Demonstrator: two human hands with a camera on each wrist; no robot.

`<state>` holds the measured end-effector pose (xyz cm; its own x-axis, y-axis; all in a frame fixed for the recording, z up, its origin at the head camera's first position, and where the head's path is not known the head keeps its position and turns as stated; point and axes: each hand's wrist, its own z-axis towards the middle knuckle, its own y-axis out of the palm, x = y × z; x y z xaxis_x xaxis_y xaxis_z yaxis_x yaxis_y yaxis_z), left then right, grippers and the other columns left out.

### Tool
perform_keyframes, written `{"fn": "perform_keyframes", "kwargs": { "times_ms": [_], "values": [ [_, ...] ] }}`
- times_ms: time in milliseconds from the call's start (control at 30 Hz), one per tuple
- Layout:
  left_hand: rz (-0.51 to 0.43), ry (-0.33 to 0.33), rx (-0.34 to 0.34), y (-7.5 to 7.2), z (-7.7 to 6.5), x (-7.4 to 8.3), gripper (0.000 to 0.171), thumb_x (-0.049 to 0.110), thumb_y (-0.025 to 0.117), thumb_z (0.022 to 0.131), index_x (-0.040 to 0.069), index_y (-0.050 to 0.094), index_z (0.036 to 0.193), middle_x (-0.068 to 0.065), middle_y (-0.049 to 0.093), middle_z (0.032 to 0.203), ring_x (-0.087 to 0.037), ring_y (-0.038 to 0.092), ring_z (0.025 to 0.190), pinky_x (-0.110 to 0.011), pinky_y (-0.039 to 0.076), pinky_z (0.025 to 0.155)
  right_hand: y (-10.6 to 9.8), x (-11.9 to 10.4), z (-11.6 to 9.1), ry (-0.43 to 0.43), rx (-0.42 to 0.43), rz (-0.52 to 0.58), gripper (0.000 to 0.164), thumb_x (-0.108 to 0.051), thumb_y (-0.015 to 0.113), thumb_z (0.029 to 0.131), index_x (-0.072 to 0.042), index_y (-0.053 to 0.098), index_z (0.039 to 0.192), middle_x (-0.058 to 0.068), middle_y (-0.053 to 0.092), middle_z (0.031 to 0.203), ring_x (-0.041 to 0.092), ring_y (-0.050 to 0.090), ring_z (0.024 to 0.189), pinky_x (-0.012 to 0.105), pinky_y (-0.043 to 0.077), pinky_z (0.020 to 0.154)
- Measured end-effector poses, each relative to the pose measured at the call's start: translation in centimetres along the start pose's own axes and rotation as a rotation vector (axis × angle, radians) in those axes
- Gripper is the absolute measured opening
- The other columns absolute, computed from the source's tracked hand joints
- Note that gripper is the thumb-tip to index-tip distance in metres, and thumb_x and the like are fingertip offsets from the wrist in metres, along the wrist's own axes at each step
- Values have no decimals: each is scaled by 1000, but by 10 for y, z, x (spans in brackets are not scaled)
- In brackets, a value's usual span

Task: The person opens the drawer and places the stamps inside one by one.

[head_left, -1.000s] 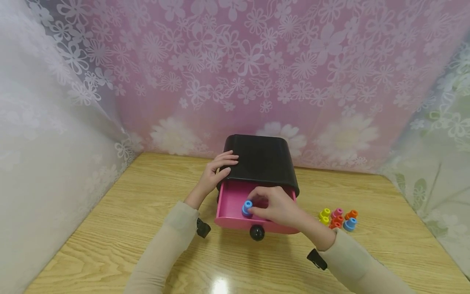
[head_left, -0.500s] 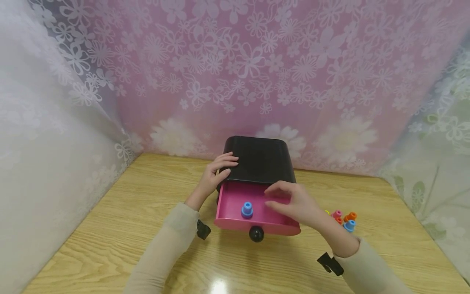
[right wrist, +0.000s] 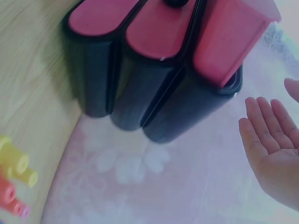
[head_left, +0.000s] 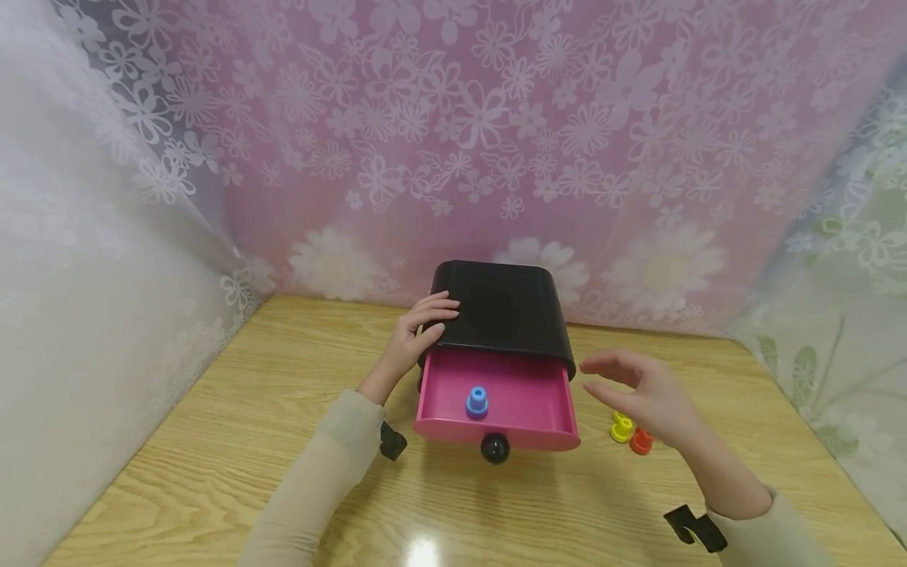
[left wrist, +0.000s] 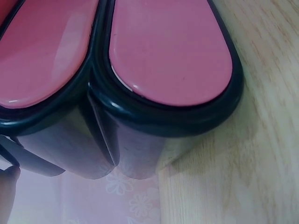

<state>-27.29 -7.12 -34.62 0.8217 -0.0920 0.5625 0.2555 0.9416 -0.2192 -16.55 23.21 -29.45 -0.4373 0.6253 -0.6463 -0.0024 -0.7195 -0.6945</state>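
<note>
My left hand (head_left: 418,327) rests on the left top edge of a black drawer cabinet (head_left: 506,307), fingers fairly straight; a fingertip (left wrist: 7,191) shows in the left wrist view. The top pink drawer (head_left: 453,431) is pulled out, and a blue cone-shaped peg (head_left: 478,403) stands upright in it. My right hand (head_left: 655,398) hovers beside the cabinet's right side, thumb and fingers apart with nothing between them. Below it are yellow pegs (head_left: 622,430) and a red peg (head_left: 641,442) on the table; the hand hides others, some visible in the right wrist view.
A black ball knob (head_left: 495,449) sticks out from the drawer front. Lower pink drawers (right wrist: 159,28) are pushed in, seen in the right wrist view. The wooden table (head_left: 283,378) meets a pink flowered curtain (head_left: 468,157) at the back.
The right hand has let go of the blue peg, leaving it standing in the drawer, and moved right, out over the loose pegs. The left hand has stayed in place.
</note>
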Motion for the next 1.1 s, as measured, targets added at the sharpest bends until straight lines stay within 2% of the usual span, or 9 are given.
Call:
{"fn": "perform_keyframes", "kwargs": {
  "times_ms": [100, 433, 600, 833, 1100],
  "values": [
    [-5, 3, 3, 1, 1, 1, 24, -5, 46, 82, -20, 54, 98, -37, 48, 108, -50, 30, 116, -49, 17, 103, -6, 8, -7, 15, 26, -21, 24, -16, 65, 80, -6, 62, 102, 7, 62, 101, 19, 59, 96, 14, 44, 78],
    [0, -3, -1, 0, 0, 1, 23, -5, 47, 82, -19, 55, 99, -36, 48, 109, -49, 30, 116, -50, 16, 102, -14, 40, -20, 66, 44, -67, 21, -18, 64, 81, -5, 62, 97, 7, 62, 96, -5, 54, 88, 10, 43, 73],
    [2, -3, -5, 0, 0, 1, 24, -4, 47, 82, -18, 55, 99, -36, 48, 109, -49, 30, 117, -48, 18, 103, -14, 58, -25, 81, 40, -68, 21, -17, 64, 81, -3, 62, 97, 9, 63, 95, -1, 57, 82, 15, 47, 68],
    [-2, 5, -7, 0, 0, 0, 25, 1, 47, 85, -19, 55, 100, -36, 48, 110, -49, 30, 117, -48, 18, 103, -11, 82, -30, 154, 14, -76, 25, -20, 63, 82, -2, 60, 100, 13, 63, 97, 4, 60, 77, 22, 50, 63],
    [0, 9, -10, -1, 0, 1, 25, 2, 48, 85, -18, 55, 99, -36, 48, 109, -49, 30, 116, -48, 18, 102, -8, 104, -34, 211, -35, -121, 29, -18, 62, 82, 3, 59, 101, 13, 63, 94, 20, 61, 81, 22, 49, 62]
  ]
}}
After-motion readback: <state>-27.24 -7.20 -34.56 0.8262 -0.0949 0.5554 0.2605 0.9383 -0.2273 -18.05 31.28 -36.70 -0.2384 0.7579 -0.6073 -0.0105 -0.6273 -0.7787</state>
